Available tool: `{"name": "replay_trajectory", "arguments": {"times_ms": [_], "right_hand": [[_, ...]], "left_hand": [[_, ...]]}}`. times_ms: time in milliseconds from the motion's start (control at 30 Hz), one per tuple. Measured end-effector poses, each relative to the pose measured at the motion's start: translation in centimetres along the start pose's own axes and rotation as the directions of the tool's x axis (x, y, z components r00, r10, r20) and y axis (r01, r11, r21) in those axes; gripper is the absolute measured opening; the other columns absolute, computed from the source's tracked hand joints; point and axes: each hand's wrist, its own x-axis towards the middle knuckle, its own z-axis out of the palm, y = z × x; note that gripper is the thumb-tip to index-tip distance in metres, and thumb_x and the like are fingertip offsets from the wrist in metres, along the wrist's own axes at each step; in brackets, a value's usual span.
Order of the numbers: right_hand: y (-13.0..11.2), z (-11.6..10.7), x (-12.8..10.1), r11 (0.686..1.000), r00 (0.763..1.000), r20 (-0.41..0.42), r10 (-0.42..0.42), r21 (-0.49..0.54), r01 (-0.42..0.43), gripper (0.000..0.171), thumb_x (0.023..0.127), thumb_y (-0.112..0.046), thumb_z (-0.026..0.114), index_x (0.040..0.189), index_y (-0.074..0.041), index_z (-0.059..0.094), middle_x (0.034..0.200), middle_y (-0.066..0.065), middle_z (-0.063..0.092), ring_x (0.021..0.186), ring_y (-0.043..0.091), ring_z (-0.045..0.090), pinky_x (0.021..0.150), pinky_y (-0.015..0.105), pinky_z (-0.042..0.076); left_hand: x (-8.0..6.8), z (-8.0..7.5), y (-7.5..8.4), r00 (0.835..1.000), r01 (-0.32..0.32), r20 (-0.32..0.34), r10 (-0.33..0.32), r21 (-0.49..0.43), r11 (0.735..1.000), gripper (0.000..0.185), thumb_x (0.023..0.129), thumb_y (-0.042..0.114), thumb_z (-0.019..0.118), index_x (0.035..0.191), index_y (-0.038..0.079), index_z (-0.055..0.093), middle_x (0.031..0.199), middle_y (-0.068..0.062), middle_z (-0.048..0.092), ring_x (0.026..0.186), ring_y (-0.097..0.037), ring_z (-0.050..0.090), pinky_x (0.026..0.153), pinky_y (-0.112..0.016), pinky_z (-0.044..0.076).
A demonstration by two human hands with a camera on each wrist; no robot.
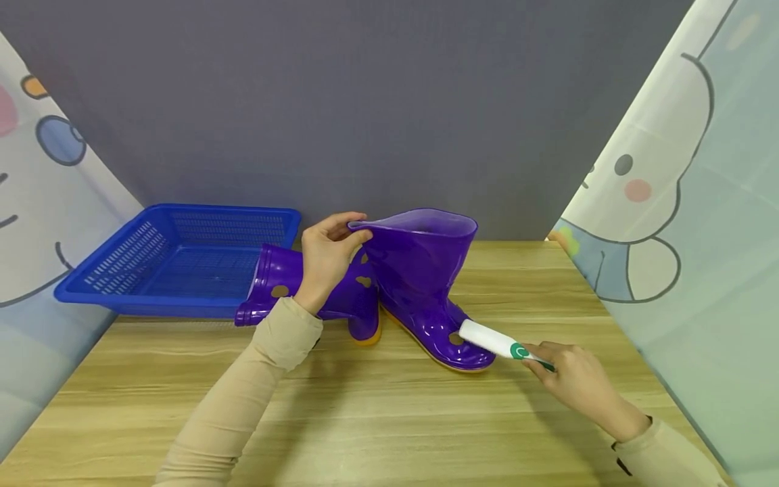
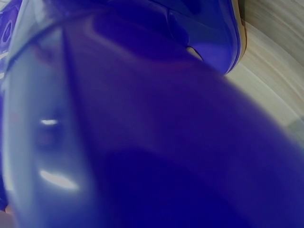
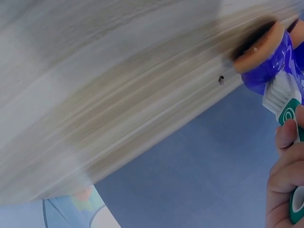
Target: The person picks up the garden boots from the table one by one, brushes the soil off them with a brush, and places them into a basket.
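A purple rain boot point(image 1: 420, 270) stands upright on its yellowish sole, toe pointing toward the front right. My left hand point(image 1: 328, 253) pinches its rim at the left, thumb outside. In the left wrist view the shiny boot shaft point(image 2: 166, 128) fills most of the picture and hides the fingers. My right hand point(image 1: 578, 379) grips the green handle of a white-headed brush point(image 1: 489, 339). The brush's white bristles point(image 3: 280, 92) lie against the boot's toe, as the right wrist view shows. A second purple boot point(image 1: 282, 270) lies on its side behind my left wrist, partly covered.
A blue plastic basket point(image 1: 164, 310) with perforated sides stands at the back left, close beside the lying boot. The wooden table point(image 1: 389, 419) meets a dark grey panel point(image 1: 389, 108) at the back. Cartoon-printed cloths point(image 1: 688, 270) flank both sides.
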Motion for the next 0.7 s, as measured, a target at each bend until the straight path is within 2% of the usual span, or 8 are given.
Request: {"name": "replay_trajectory", "arguments": {"times_ms": [133,233,333,400,500,700], "right_hand": [[-0.1,-0.7,0.1,0.999,0.998,0.038,0.043,-0.002,-0.043,0.028,0.063,-0.009,0.08,0.091,-0.007,0.073,0.063,-0.01,0.061,0.046,-0.009,0.017,0.038,0.01,0.02],[-0.2,-1.4,0.2,0.989,0.986,0.093,0.142,0.035,-0.145,0.026,0.065,-0.007,0.079,0.091,-0.005,0.073,0.06,-0.011,0.057,0.044,-0.007,0.016,0.036,0.014,0.022],[-0.5,-1.6,0.7,0.974,0.975,0.094,0.202,0.08,-0.21,0.024,0.067,-0.005,0.077,0.091,-0.002,0.073,0.059,-0.01,0.055,0.042,-0.007,0.017,0.035,0.015,0.024],[-0.8,-1.2,1.2,0.977,0.98,0.06,0.188,0.094,-0.193,0.024,0.067,-0.004,0.077,0.09,-0.001,0.073,0.059,-0.01,0.055,0.043,-0.007,0.019,0.036,0.015,0.025],[-1.1,-0.2,1.9,0.986,0.992,0.01,0.123,0.111,-0.123,0.024,0.067,-0.003,0.077,0.091,-0.001,0.072,0.061,-0.009,0.055,0.045,-0.008,0.021,0.037,0.012,0.024],[-1.1,1.0,2.2,0.996,1.0,-0.006,0.017,0.082,-0.016,0.03,0.064,-0.003,0.079,0.093,-0.004,0.073,0.063,-0.008,0.06,0.046,-0.01,0.017,0.037,0.008,0.02]], "left_hand": [[0.0,-0.1,0.1,1.0,0.011,-0.003,-0.011,-0.002,1.0,0.026,0.074,0.002,0.074,0.099,-0.003,0.069,0.091,-0.014,0.069,0.056,-0.002,0.05,0.045,-0.014,0.032],[0.0,-0.1,0.2,1.0,0.016,0.002,-0.016,0.001,1.0,0.026,0.075,0.002,0.073,0.1,-0.003,0.068,0.09,-0.013,0.069,0.057,-0.003,0.05,0.045,-0.014,0.033],[0.0,-0.2,0.1,1.0,0.017,-0.001,-0.017,0.008,1.0,0.026,0.075,0.002,0.073,0.1,-0.003,0.068,0.092,-0.017,0.069,0.058,-0.003,0.052,0.046,-0.014,0.034],[0.0,-0.3,0.1,1.0,0.014,-0.008,-0.014,0.011,1.0,0.026,0.075,0.001,0.073,0.1,-0.003,0.068,0.093,-0.019,0.069,0.059,-0.003,0.053,0.047,-0.014,0.034],[0.3,-0.3,-0.5,1.0,0.006,-0.007,-0.006,0.005,1.0,0.026,0.075,0.001,0.073,0.1,-0.003,0.068,0.095,-0.019,0.068,0.062,-0.003,0.054,0.047,-0.015,0.034],[1.0,-0.2,-2.6,1.0,-0.017,0.008,0.017,-0.014,1.0,0.028,0.073,0.007,0.076,0.1,0.003,0.07,0.09,-0.014,0.07,0.061,-0.005,0.055,0.046,-0.016,0.033]]}}
